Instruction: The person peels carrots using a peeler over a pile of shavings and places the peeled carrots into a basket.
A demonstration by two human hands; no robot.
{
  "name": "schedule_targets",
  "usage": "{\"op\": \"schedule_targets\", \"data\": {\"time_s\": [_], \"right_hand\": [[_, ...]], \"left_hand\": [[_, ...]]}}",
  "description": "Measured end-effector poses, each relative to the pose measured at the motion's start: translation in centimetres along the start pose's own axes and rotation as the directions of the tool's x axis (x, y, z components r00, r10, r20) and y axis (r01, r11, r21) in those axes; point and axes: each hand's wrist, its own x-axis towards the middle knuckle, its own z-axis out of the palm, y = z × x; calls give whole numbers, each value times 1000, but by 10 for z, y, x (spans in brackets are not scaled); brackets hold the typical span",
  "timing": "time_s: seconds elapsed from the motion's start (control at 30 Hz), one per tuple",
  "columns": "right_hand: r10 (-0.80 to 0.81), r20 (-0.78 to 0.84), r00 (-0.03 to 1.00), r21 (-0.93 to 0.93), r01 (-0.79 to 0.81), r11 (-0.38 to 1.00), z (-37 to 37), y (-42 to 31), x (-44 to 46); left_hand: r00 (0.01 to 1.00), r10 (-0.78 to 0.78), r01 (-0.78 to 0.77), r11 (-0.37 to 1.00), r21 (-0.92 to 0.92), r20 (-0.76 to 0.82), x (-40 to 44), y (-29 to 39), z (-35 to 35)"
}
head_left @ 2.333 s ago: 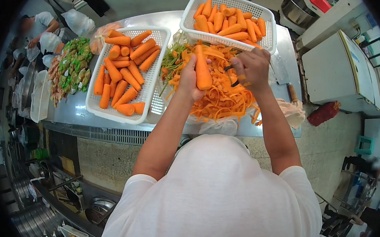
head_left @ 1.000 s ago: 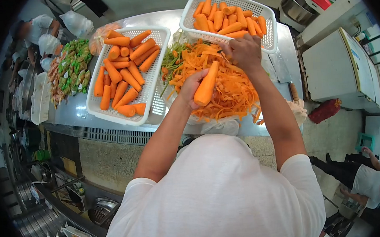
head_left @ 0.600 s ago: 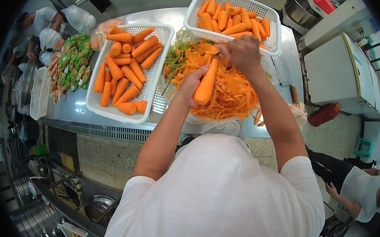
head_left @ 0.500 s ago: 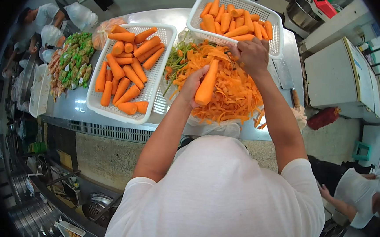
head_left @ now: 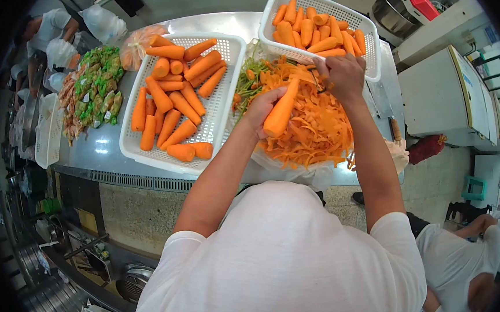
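My left hand point(head_left: 263, 111) is wrapped around the thick end of a peeled-looking orange carrot point(head_left: 282, 112), tilted with its narrow end up and to the right. My right hand point(head_left: 343, 79) is closed on a dark peeler point(head_left: 320, 85), mostly covered by the fingers, just beyond the carrot's narrow tip. Under both hands spreads a heap of carrot peelings point(head_left: 312, 137) on clear plastic. A white basket point(head_left: 234, 70) of whole carrots point(head_left: 166, 98) stands to the left. Another white basket point(head_left: 375, 69) with more carrots point(head_left: 308, 31) is beyond my right hand.
Green carrot tops point(head_left: 248, 82) lie between the left basket and the peelings. A knife point(head_left: 395, 128) rests at the table's right side. Green-and-brown packets point(head_left: 97, 88) are piled on the steel table point(head_left: 95, 145) at left. Other people in white shirts work at far left and lower right.
The view has shifted a little, so baskets and peelings sit slightly further right. Both hands keep their grips, near the carrot's narrow end. The person at lower right has changed posture.
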Motion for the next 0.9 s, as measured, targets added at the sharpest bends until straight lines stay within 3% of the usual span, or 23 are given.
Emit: {"op": "schedule_targets", "data": {"time_s": [0.07, 0.17, 0.3, 0.37, 0.47, 0.5, 0.57, 0.6, 0.67, 0.77, 0.8, 0.87, 0.9], "right_hand": [[7, -20, 1000, 43, -6, 999, -16, -24, -7], [-115, -89, 989, 175, 129, 976, -30, -71, -16], [-107, -54, 993, 180, 115, 977, -10, -77, -15], [30, -66, 997, 24, -28, 999, 4, -49, -7], [151, -45, 987, -90, -155, 984, 6, -21, -9], [189, -36, 981, -42, -190, 981, -3, -28, -9], [144, -11, 989, 17, -144, 989, -20, -54, -14], [107, 4, 994, 76, -107, 991, -27, -69, -17], [25, -57, 998, 92, -19, 996, -31, -96, -19], [-51, -88, 995, 154, 64, 986, -24, -103, -24], [-35, -88, 995, 108, 45, 993, -17, -91, -21], [-19, -90, 996, 61, 25, 998, -8, -65, -14], [57, -67, 996, 18, -56, 998, -5, -53, -12]], "left_hand": [[999, 14, -15, 1000, -13, -40, 4, 11, -6], [992, 92, -99, 992, -74, -87, 22, 22, -6], [1000, 1, -1, 998, -58, -8, 15, 34, 6], [988, -121, 102, 977, 186, 95, 12, 36, -6], [967, -187, 164, 977, 137, 173, 4, 38, -8], [967, -184, 161, 978, 134, 177, 5, 40, -6], [996, -82, 86, 992, 93, -41, 9, 37, -1], [996, -80, 83, 993, 88, -40, 12, 40, 0], [988, -140, 132, 983, -125, -58, 20, 45, 3], [989, -145, 144, 983, -115, -4, 23, 38, 1], [989, -150, 149, 983, -110, -1, 22, 35, -4], [967, -183, 163, 979, 124, 174, 19, 32, -18], [977, -176, 161, 979, 125, 123, 12, 30, -12]]}}
